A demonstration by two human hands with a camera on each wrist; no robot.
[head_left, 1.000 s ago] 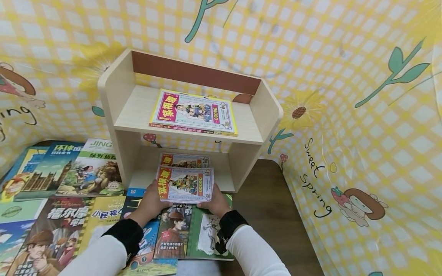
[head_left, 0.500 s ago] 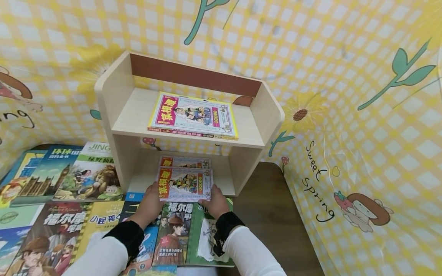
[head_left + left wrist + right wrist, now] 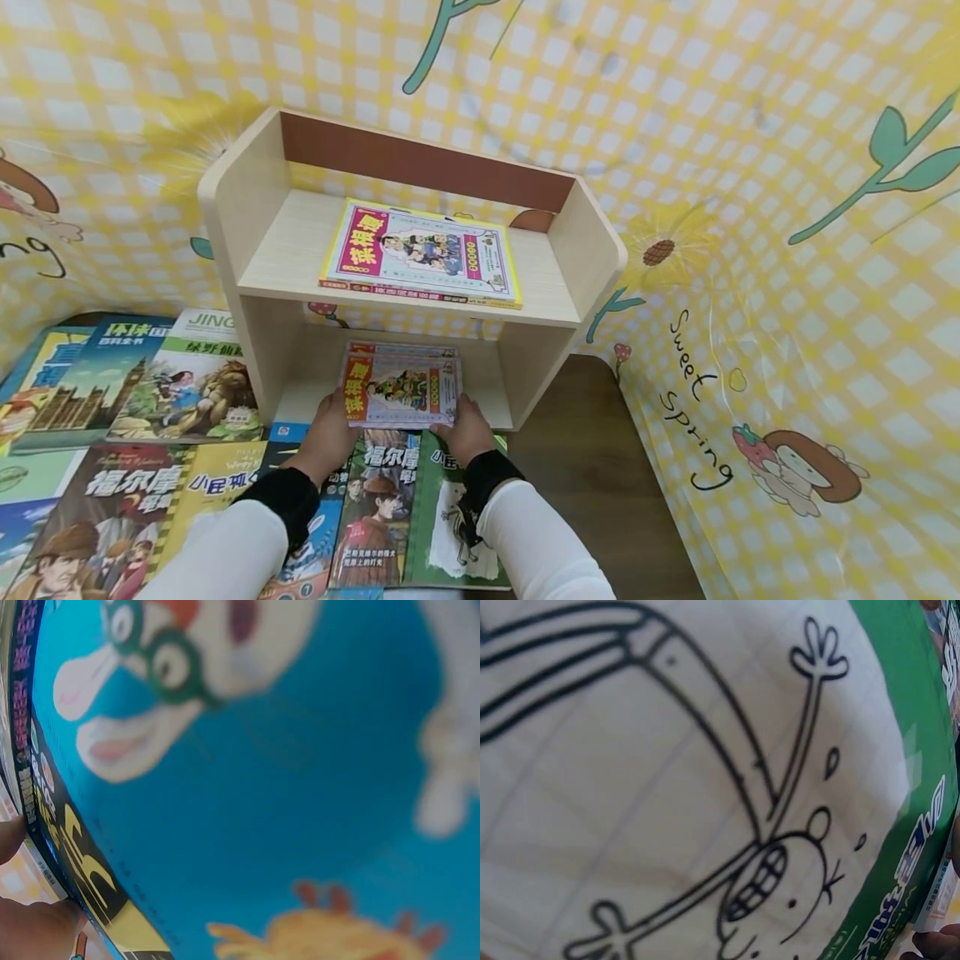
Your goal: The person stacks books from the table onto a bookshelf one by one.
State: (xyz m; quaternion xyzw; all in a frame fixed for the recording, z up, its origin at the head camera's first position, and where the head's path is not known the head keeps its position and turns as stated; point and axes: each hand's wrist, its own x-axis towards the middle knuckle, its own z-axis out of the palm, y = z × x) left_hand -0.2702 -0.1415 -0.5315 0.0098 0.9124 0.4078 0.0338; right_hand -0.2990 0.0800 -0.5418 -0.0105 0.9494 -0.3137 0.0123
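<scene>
My left hand (image 3: 330,433) and right hand (image 3: 468,429) hold a book (image 3: 401,392) with a red title strip and a cartoon group on its cover, one hand at each side. It overlaps a similar book (image 3: 401,351) lying flat in the lower compartment of a pale wooden bookshelf (image 3: 266,354), with only that book's back strip showing. In the left wrist view, my fingers (image 3: 34,926) show at the lower left, past a blue cartoon book (image 3: 337,765). In the right wrist view, my fingers (image 3: 939,943) show at the lower right, beyond a green book (image 3: 881,645) with a line drawing.
On the upper shelf lie stacked books (image 3: 423,250) with a pink title strip. Many more books spread left of and below the bookshelf, among them a lion-cover book (image 3: 187,383) and a detective book (image 3: 375,517). A dark wooden surface (image 3: 577,467) lies at right, beside a checkered yellow cloth (image 3: 750,350).
Both hands have moved the held book slightly back into the lower compartment, so it covers more of the book beneath. The hands keep their hold at its sides.
</scene>
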